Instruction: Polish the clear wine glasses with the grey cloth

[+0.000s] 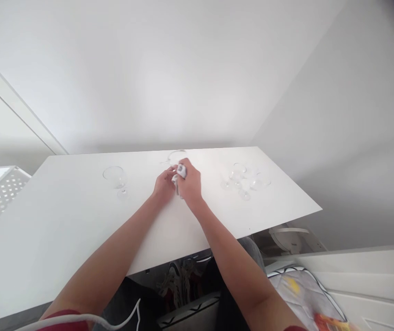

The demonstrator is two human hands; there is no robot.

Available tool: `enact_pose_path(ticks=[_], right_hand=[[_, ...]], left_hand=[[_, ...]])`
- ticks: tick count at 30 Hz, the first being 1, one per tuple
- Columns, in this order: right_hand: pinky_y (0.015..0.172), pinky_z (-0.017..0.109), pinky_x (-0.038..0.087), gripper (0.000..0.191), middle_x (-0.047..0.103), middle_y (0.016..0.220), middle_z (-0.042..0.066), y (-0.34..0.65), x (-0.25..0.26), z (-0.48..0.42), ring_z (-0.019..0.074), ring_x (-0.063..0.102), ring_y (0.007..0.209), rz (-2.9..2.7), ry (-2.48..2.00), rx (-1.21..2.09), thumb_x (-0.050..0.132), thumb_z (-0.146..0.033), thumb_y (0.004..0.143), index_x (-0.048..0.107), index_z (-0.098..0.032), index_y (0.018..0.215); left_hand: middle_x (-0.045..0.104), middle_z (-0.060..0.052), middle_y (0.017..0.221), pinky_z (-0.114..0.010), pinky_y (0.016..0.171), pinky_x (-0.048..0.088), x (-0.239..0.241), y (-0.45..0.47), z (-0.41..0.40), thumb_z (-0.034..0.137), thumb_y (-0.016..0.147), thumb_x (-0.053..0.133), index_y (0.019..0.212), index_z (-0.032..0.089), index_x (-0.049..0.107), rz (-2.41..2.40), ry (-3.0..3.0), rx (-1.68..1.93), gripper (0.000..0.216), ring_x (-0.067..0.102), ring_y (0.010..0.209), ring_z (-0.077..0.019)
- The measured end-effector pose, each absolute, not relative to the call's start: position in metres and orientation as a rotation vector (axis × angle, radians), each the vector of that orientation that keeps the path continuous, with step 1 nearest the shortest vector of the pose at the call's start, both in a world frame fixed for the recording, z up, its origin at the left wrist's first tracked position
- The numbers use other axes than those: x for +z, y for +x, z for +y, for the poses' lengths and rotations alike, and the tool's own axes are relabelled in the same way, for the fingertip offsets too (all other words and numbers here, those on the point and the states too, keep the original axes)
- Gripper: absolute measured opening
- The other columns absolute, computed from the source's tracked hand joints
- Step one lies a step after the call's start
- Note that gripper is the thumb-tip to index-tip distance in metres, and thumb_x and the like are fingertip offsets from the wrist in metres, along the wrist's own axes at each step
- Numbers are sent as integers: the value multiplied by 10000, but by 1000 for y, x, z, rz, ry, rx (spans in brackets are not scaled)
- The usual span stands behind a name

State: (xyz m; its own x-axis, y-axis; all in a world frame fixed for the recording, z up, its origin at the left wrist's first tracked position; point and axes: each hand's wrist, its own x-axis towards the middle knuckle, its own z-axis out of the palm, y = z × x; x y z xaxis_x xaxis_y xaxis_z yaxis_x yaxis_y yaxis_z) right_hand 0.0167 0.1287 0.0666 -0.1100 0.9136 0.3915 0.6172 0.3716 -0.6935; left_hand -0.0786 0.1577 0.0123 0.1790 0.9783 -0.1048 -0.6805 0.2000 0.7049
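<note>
Seen from a head-worn camera, a person works with two bare hands over a plain white table (62, 220) that stands before a pale wall (155, 73). Near the middle of the table's far edge, the right hand (191, 184) is closed around a bunched white cloth (181, 171), its fingers wrapped over the material so that one end pokes out at the top. The left hand (164, 185) is just beside it, fingers bent inward with the tips close to the cloth — whether they grip anything cannot be told, as that part is small and partly hidden. Right behind the hands, by the table's far edge, shows the round rim of a clear glass (174, 157), its lower part blocked from sight. Toward the table's left half, well apart from the hands, one clear stemmed glass (114, 177) stands upright. On the table's right half is a close group of clear stemmed glasses (240, 170), at least two, their outlines overlapping and faint against the white top. Both forearms reach in across the table's near edge, with red sleeves (64, 320) at the bottom and a white cable (82, 318) by the left one. Beyond the table's left end is a white perforated rack (2, 197); below its near edge, in shadow, are shoes (176, 282) — and below its right end, a grey quilted pad (305, 294) lies next to a white panelled front (372, 285)
</note>
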Motion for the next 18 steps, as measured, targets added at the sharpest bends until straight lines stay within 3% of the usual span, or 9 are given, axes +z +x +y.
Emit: enact_pose_path(ticks=[2,6,9,12,14,18], right_hand=[[680,292,478,215,653,858,-13,39,57,126,181,600,753,-1638,-1298,547,460,-167,870,564,-277,1022],[757,328,510,120,668,858,-7,69,36,115,185,603,763,-1655,-1161,798,523,-335,945,613,-261,973],[995,398,496,322,704,1141,52,81,24,105,226,635,1040,-1646,-1063,905,491,-470,1002,691,-266,1151],[1154,440,403,528,629,1340,79,87,17,98,246,561,1249,-1440,-1081,842,364,-561,1035,684,-282,1349],[1150,446,411,590,646,1296,79,89,14,98,247,578,1226,-1278,-1119,850,329,-614,1036,678,-292,1386],[964,404,536,642,715,1124,66,90,10,103,236,664,1051,-1036,-1127,1071,390,-718,1001,681,-279,1366]], left_hand=[[742,-67,1064,-320,767,575,12,-82,157,319,919,609,982,191,697,517,565,1295,167,712,921,-207],[661,-108,1394,-378,901,576,9,-81,157,528,1013,552,1112,198,693,397,581,1295,372,692,1112,-258],[694,-91,1316,-393,940,561,5,-79,158,492,1013,610,1091,222,668,418,641,1371,287,691,1142,-266],[719,-51,1176,-393,966,543,3,-81,159,463,996,657,1056,247,645,394,648,1452,224,691,1165,-267],[713,-35,1113,-371,943,540,2,-82,159,482,995,653,1038,255,636,402,637,1507,232,697,1146,-257],[702,-24,1058,-366,946,535,3,-83,160,506,1000,637,1016,261,615,421,583,1562,246,702,1118,-240]])
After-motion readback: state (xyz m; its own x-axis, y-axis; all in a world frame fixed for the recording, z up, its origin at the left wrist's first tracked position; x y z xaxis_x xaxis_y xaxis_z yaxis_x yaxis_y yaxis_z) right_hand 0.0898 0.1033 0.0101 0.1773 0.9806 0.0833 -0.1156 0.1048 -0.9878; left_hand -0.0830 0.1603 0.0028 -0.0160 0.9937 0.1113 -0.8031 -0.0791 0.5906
